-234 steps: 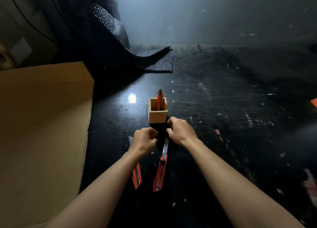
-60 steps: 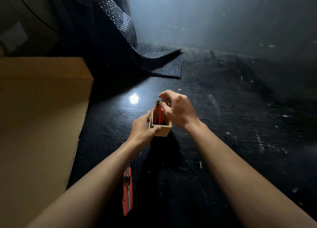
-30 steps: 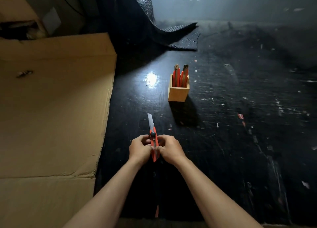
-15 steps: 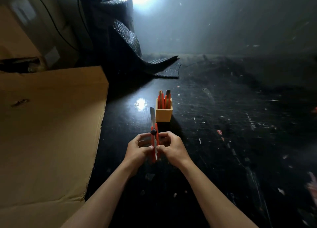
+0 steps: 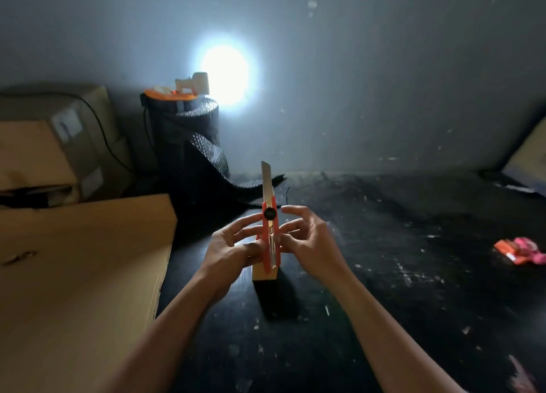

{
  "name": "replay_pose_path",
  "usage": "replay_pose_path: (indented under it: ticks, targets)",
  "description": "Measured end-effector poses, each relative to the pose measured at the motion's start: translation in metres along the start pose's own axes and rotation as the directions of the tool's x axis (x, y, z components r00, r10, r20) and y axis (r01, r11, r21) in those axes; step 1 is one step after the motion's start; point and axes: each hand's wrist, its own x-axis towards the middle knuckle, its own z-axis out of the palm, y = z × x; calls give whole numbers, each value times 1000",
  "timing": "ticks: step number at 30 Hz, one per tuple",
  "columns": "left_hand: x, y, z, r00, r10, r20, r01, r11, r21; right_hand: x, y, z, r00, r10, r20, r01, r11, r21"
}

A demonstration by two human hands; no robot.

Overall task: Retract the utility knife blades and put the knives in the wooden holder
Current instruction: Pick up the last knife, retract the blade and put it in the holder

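Both hands, L & R, grip knife upright, fingers pinched on handle; blade out; holder behind, on table.

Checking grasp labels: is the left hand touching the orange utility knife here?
Touching. The head view shows the left hand with its fingers pressed against the side of the utility knife, held upright with the blade out.

Vs 0.5 s ago: utility knife sits higher betw both hands, upright, blade out. Left hand & right hand fingers spread looser. Wooden holder now mostly hidden behind hands, prev. beyond them.
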Motion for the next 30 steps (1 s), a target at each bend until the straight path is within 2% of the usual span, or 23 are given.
replay_pose_path:
  ticks: [3,7,10,17,21,26,30]
  targets:
    - [-2,22,7,998,66,17,-67,997,25,6,-25,-6,987,-156,-33,148,972,-184]
    - [0,40,9,993,119,14,-120,992,48,12,-49,-11,973,-230,-26,216,942,-255]
    - [3,49,7,994,108,27,-109,993,36,13,-59,-15,965,-262,-23,248,938,-243]
    - [7,58,7,994,96,43,-98,994,38,13,-66,-22,971,-240,-1,229,928,-296]
    - [12,66,7,994,85,68,-85,996,-3,10,-68,-25,979,-203,14,200,946,-257]
    - [16,68,6,996,33,81,-21,990,-143,6,-68,-23,982,-188,-22,182,969,-170]
    - [20,72,4,998,51,38,-47,994,-98,3,-67,-17,980,-197,-12,193,969,-156]
